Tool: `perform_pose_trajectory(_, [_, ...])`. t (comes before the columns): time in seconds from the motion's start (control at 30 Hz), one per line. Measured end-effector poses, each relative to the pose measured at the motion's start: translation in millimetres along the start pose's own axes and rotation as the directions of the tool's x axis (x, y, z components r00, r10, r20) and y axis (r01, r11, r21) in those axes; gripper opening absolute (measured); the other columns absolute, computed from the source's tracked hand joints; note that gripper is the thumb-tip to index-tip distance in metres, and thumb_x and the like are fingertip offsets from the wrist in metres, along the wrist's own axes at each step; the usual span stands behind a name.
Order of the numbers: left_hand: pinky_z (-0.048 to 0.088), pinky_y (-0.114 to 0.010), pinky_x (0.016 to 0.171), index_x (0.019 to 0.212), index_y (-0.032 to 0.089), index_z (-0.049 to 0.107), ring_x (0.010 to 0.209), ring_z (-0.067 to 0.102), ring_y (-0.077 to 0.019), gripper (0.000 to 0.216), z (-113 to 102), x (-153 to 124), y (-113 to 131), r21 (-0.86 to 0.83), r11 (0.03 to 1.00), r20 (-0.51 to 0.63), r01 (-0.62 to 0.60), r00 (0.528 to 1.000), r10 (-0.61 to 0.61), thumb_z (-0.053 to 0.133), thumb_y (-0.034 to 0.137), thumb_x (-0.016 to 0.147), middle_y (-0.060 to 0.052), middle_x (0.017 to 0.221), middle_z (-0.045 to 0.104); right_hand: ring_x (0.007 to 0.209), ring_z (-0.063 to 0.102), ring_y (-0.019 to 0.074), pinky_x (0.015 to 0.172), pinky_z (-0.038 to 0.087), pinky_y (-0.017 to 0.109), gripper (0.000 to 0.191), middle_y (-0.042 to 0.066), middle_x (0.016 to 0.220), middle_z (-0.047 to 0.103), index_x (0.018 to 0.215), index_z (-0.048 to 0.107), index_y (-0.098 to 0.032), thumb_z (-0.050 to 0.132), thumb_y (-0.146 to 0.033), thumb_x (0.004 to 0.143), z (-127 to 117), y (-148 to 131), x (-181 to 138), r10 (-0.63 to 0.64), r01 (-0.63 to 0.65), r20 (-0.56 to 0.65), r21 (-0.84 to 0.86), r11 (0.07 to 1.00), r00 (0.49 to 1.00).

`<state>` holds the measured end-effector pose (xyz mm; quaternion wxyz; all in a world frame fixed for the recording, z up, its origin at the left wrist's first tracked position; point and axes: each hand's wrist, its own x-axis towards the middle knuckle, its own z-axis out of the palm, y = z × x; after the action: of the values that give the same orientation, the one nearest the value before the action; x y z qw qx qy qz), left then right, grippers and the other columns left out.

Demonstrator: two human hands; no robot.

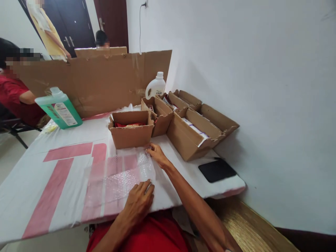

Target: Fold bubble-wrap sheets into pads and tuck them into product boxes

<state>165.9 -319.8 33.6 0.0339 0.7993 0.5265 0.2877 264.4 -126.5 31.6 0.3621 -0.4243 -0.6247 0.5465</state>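
Note:
A clear sheet of bubble wrap [122,176] lies spread on the white and red cloth of the table in front of me. My right hand [157,154] pinches its far right corner, close to a small cardboard box [131,136] with red packets inside. At the near right corner, my left hand [140,197] rests low on the table, its fingers bent and closed on the sheet's edge. The fingertips of that hand are partly hidden.
Several open cardboard boxes [181,138] stand at the right, a white jug [157,85] behind them. A green liquid bottle [61,110] is at the left. Near the right edge lies a black flat object [217,170]. A cardboard partition [105,82] spans the back; other people are beyond.

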Motion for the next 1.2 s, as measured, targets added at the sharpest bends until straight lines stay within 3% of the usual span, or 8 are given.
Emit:
perform_pose_trajectory(0.2, [0.064,-0.035,0.087,0.120,0.032,0.064,0.103,0.074,-0.0243,0.029,-6,3,8,-0.214,0.975,0.079,0.061,0.996,-0.045,0.059,0.027,0.092,-0.011,0.126,0.071,0.092,0.064,0.0242,0.089,0.050,0.041,0.031,0.008,0.099,0.071,0.104,0.069,-0.016,0.056,-0.027,0.078,-23,-1,0,-0.026,0.001,-0.109,-0.216,0.976,0.994])
perform_pose_trajectory(0.33, [0.060,-0.034,0.095,0.114,0.028,0.065,0.111,0.070,-0.0210,0.022,-16,-1,-20,-0.225,0.956,0.008,0.187,0.982,-0.190,0.052,0.030,0.096,-0.011,0.121,0.072,0.130,0.048,0.0359,0.114,0.033,0.058,0.041,0.019,0.136,0.058,0.128,0.062,-0.016,0.059,-0.031,0.090,-14,-28,-32,-0.254,0.124,-0.254,-0.435,0.892,0.933])
perform_pose_trajectory(0.4, [0.055,-0.043,0.104,0.121,0.025,0.064,0.120,0.066,-0.0244,0.029,-16,-4,-46,-0.153,0.943,-0.049,0.294,0.951,-0.304,0.047,0.031,0.098,-0.014,0.125,0.069,0.131,0.049,0.0345,0.115,0.035,0.056,0.040,0.017,0.137,0.058,0.134,0.059,-0.020,0.054,-0.034,0.097,14,-36,-52,-0.421,0.283,-0.155,-0.533,0.797,0.894])
perform_pose_trajectory(0.5, [0.041,-0.058,0.115,0.136,0.018,0.059,0.137,0.053,-0.0329,0.045,-11,-11,-82,-0.023,0.909,-0.102,0.415,0.904,-0.415,0.044,0.031,0.096,-0.019,0.136,0.063,0.134,0.051,0.0295,0.116,0.039,0.049,0.049,0.013,0.141,0.060,0.145,0.052,-0.022,0.055,-0.038,0.099,74,-31,-71,-0.492,0.524,0.203,-0.477,0.705,0.847])
perform_pose_trajectory(0.67, [0.018,-0.059,0.125,0.145,0.014,0.054,0.153,0.029,-0.0346,0.059,4,-23,-114,0.140,0.878,-0.090,0.458,0.889,-0.449,0.042,0.026,0.088,-0.020,0.146,0.058,0.151,0.033,0.0257,0.124,0.029,0.044,0.066,0.014,0.162,0.040,0.157,0.035,-0.014,0.049,-0.049,0.103,126,4,-59,-0.352,0.527,0.396,-0.559,0.640,0.848])
perform_pose_trajectory(0.87, [0.013,-0.057,0.126,0.156,0.007,0.036,0.157,0.019,-0.0320,0.065,10,-21,-112,0.269,0.821,-0.094,0.503,0.862,-0.498,0.030,0.036,0.098,-0.021,0.163,0.034,0.156,0.021,0.0316,0.127,0.015,0.054,0.073,0.012,0.167,0.030,0.156,0.041,-0.017,0.049,-0.063,0.100,78,26,-44,-0.244,0.436,0.364,-0.691,0.576,0.899])
perform_pose_trajectory(1.07, [0.019,-0.058,0.124,0.154,0.006,0.039,0.154,0.026,-0.0375,0.072,-3,-16,-109,0.339,0.773,-0.080,0.537,0.835,-0.545,0.030,0.052,0.099,-0.024,0.162,0.035,0.159,0.009,0.0310,0.128,0.005,0.051,0.085,0.017,0.169,0.017,0.161,0.028,-0.009,0.040,-0.067,0.100,19,33,-40,-0.103,0.212,0.189,-0.775,0.595,0.977])
perform_pose_trajectory(1.2, [0.020,-0.058,0.123,0.155,0.008,0.038,0.154,0.026,-0.0385,0.075,-21,-25,-121,0.387,0.713,-0.060,0.584,0.788,-0.613,0.030,0.057,0.098,-0.024,0.164,0.031,0.159,0.007,0.0303,0.128,0.004,0.049,0.091,0.018,0.170,0.012,0.161,0.023,-0.005,0.038,-0.070,0.099,2,34,-43,-0.088,0.148,0.118,-0.774,0.616,0.989])
